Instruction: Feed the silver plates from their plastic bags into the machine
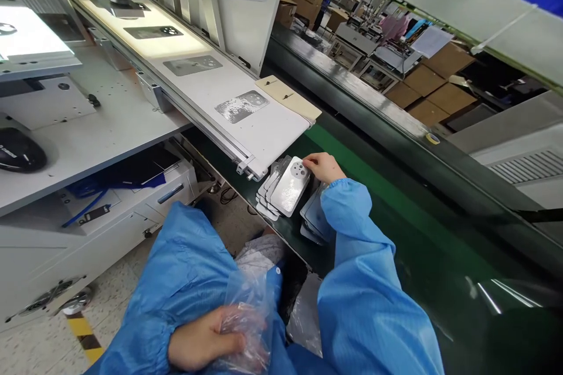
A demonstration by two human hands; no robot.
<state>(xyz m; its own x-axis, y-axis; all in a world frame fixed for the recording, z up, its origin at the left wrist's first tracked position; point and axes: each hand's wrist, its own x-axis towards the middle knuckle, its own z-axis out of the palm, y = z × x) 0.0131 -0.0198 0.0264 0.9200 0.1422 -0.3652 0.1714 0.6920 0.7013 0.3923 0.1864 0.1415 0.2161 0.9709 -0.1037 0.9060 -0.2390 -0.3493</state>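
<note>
Right hand (324,167) touches a metal phone back (288,186); left hand (206,338) grips clear plastic (246,319)

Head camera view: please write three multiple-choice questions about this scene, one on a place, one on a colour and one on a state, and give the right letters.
1. Where do the silver plates lie? A) on the floor B) on the dark green surface C) on a chair
2. What colour is the right sleeve? A) yellow B) blue C) black
3. What does the left hand hold? A) a silver plate B) nothing C) a clear plastic bag

1 B: the plates rest directly on it.
2 B: the sleeve shows blue.
3 C: the fingers close on crumpled plastic.
</note>
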